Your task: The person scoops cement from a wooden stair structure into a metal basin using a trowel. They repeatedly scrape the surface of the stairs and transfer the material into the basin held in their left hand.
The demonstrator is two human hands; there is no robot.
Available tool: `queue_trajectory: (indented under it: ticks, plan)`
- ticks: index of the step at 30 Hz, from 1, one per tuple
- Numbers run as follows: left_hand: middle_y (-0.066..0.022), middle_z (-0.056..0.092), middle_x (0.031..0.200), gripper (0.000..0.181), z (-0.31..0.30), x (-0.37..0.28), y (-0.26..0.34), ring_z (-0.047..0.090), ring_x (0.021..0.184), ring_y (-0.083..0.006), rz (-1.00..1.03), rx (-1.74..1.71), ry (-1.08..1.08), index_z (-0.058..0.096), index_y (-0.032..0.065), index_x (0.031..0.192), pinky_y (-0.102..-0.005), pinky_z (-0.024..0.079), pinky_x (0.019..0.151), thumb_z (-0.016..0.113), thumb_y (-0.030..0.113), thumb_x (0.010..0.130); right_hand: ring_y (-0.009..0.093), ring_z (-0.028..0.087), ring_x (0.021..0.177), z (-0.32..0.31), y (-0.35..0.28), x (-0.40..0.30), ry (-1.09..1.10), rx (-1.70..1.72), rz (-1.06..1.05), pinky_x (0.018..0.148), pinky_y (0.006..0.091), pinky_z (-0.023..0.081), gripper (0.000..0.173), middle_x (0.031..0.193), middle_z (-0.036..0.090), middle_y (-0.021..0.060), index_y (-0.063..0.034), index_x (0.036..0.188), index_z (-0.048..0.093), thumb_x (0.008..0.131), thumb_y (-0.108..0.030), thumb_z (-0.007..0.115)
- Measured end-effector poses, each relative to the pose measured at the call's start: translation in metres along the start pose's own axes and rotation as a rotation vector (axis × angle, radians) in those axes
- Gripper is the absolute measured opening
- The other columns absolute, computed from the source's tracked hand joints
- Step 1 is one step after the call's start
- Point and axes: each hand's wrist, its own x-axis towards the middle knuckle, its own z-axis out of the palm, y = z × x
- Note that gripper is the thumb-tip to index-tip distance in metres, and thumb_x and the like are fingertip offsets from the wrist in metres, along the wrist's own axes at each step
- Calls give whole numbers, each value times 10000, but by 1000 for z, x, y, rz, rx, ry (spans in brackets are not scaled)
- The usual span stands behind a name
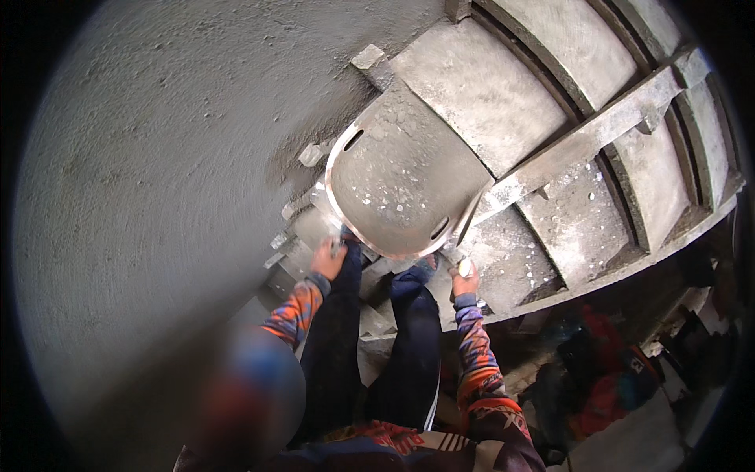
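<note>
A rounded pan with a pale rim and two slots stands before me, coated with grey mortar-like material and pale flecks. My left hand is just below the pan's left side, by my lower leg. Its fingers are bent, and whether they hold something is unclear. On the other side, my right hand is closed around a small pale object, which is too blurred to name. A thin dark blade-like edge shows between that hand and the pan's right rim. Both of my feet are close to the pan's near end.
Winding concrete-like steps fan out beyond the pan, crossed by a long raised bar. At left rises a rough grey plastered wall. Small blocks line its foot. Past the steps' right edge, red and dark fabric-like things lie in shadow.
</note>
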Motion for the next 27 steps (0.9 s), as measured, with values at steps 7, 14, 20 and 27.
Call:
queue_trajectory:
  ticks: [7,14,20,27]
  plan:
    - [-252,530,1182,527,-34,221,87,488,1141,-383,238,192,-135,503,-19,1176,-411,375,988,589,361,821,195,583,874,62,21,60,415,181,27,795,305,467,420,1013,617,101,3,1130,528,763,-64,721]
    - [-299,503,1211,692,-11,334,93,470,1173,-395,194,305,-225,439,-104,1214,-398,370,1008,611,410,784,202,586,996,97,39,70,539,310,101,903,312,446,458,1128,604,112,21,1190,533,757,29,681]
    - [-249,599,1121,618,19,366,61,572,1079,-355,1,181,-401,519,-33,1199,-385,433,929,647,384,762,195,596,973,98,23,71,518,274,188,857,307,474,458,1063,626,103,24,1172,543,730,58,662]
    - [-155,679,770,365,47,391,12,655,738,-282,-158,-261,-618,679,0,859,-380,485,710,669,341,731,215,633,794,106,42,68,385,619,110,785,326,508,406,927,660,137,34,1126,538,722,29,579]
